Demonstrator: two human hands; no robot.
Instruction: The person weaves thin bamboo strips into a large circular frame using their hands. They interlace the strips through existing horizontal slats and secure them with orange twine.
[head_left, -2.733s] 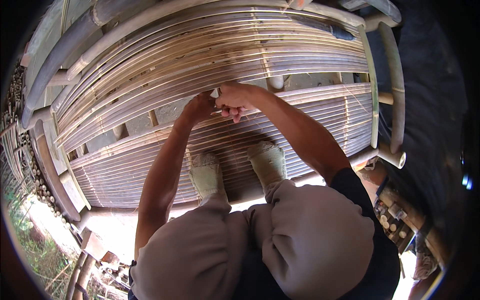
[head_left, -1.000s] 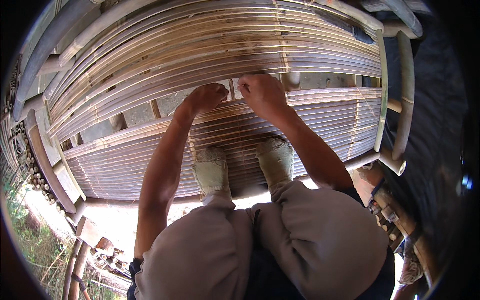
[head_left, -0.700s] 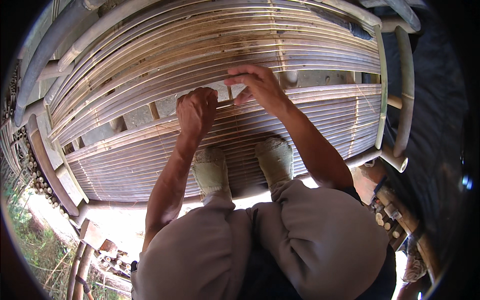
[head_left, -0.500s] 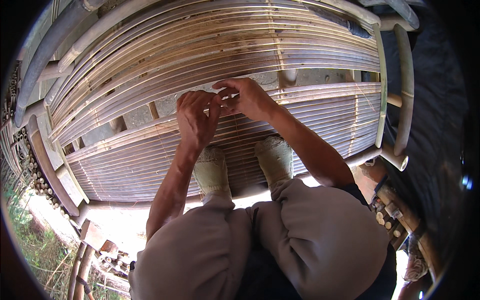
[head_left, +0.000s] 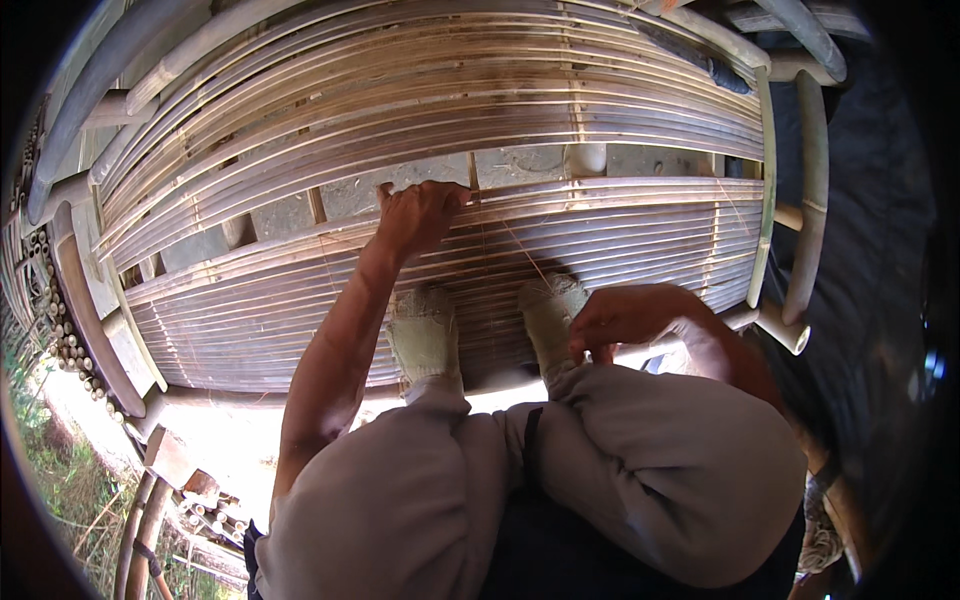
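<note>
Beneath me is a bamboo platform with long narrow slats [head_left: 620,235] tied crosswise by thin string. My left hand [head_left: 418,215] is closed on the edge slats beside the open gap, its thumb and fingertips at the slat near a cross rib. A thin orange string [head_left: 522,248] rises from that spot and slants toward my right foot. My right hand [head_left: 630,318] is drawn back beside my right knee, fingers pinched together, in line with the string; the string's end at the fingers is too fine to make out.
My feet in pale green footwear [head_left: 425,335] stand on the near slats. Across the gap lies another band of slats [head_left: 400,110]. Thick bamboo poles [head_left: 808,200] frame the right side. Dark cloth [head_left: 870,260] hangs at right; cut bamboo ends [head_left: 65,340] are stacked at left.
My right hand has moved from beside my left hand back and down to my right knee, and the string now stretches out behind it. My left hand stays at the slats, shifted slightly right.
</note>
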